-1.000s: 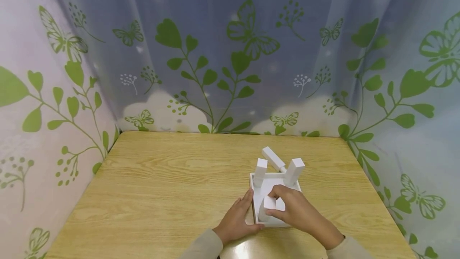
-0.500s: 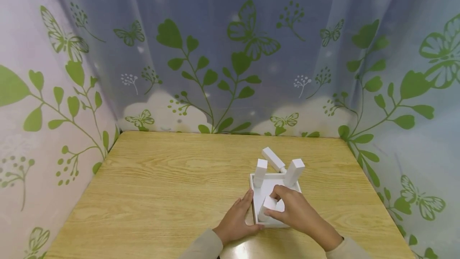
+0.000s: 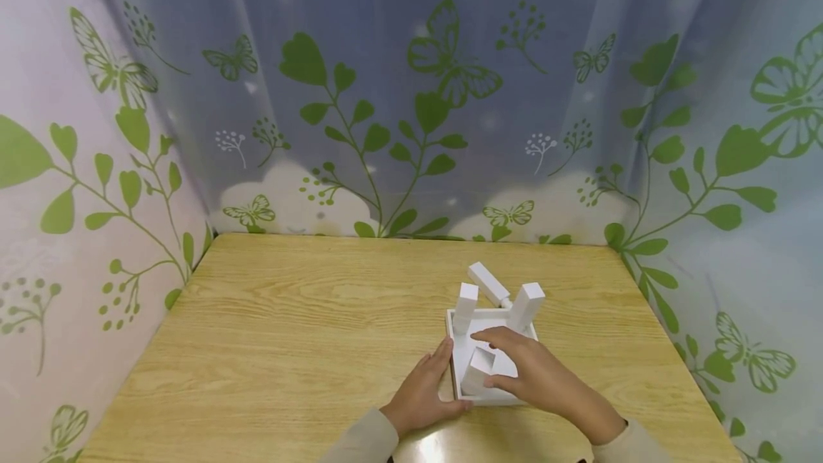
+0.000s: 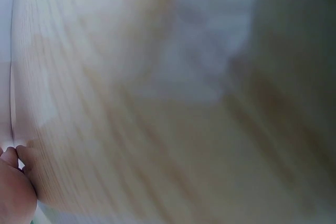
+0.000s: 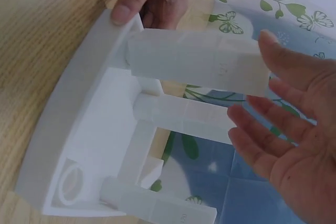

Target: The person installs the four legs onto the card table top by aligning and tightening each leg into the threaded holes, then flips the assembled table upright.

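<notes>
A small white table (image 3: 486, 321) lies upside down, its square, rimmed top flat on the wooden surface. My left hand (image 3: 421, 393) holds its near left corner, fingers along the left side and thumb at the near edge. Beside the near left leg (image 3: 477, 373), my right hand (image 3: 546, 374) is spread, with the thumb close to the leg's upper end; in the right wrist view the fingers (image 5: 262, 129) are apart from it. A far left leg (image 3: 466, 306) and far right leg (image 3: 527, 307) also stand up. One corner shows a bare round socket (image 5: 71, 183).
Behind the top, a loose white leg (image 3: 489, 284) lies on the wooden table (image 3: 289, 334), its peg end toward the far rim. A patterned curtain (image 3: 386, 127) with leaves and butterflies encloses the back and sides. The left wrist view is mostly blurred wood.
My right hand's fingers were round the near left leg's upper end, turning it slightly; now they have let go and spread apart. My left hand stays at the corner.
</notes>
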Motion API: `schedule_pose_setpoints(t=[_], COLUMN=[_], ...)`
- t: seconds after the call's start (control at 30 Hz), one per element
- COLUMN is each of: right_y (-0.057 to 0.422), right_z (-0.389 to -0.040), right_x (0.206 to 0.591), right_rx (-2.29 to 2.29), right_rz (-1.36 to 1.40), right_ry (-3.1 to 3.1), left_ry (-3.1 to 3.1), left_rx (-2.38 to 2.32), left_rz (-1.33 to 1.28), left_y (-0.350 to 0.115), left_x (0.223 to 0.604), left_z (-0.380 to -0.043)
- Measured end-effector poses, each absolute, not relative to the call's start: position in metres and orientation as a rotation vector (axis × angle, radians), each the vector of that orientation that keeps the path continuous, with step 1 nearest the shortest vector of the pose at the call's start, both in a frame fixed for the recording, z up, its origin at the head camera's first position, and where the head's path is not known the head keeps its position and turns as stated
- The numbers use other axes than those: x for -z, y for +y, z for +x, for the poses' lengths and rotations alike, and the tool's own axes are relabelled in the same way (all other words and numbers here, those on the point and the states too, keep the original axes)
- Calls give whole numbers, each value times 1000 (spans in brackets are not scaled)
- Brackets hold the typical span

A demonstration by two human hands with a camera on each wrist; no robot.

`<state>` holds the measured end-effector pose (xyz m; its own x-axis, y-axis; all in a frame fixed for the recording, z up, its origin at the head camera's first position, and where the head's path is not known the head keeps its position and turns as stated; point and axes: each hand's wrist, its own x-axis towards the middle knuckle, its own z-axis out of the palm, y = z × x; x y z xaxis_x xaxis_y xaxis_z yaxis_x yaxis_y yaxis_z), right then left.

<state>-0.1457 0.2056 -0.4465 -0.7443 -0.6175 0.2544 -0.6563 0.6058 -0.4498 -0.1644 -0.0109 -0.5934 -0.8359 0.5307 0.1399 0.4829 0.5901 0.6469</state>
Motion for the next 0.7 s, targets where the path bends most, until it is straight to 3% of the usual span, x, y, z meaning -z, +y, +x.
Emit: schedule_pose_setpoints(t=[0.27,0.7], right_y=[206,197], right_z=[-149,-152], right_x=[442,448], right_rx=[-763,-761], right_rz=[1252,1027], right_ry=[-2721,-2776], left_ry=[2727,2716], left_rx=[-1075,-1095], left_rz=[870,852], left_y=[-11,-11], left_x=[589,591], left_z=[-163,-164])
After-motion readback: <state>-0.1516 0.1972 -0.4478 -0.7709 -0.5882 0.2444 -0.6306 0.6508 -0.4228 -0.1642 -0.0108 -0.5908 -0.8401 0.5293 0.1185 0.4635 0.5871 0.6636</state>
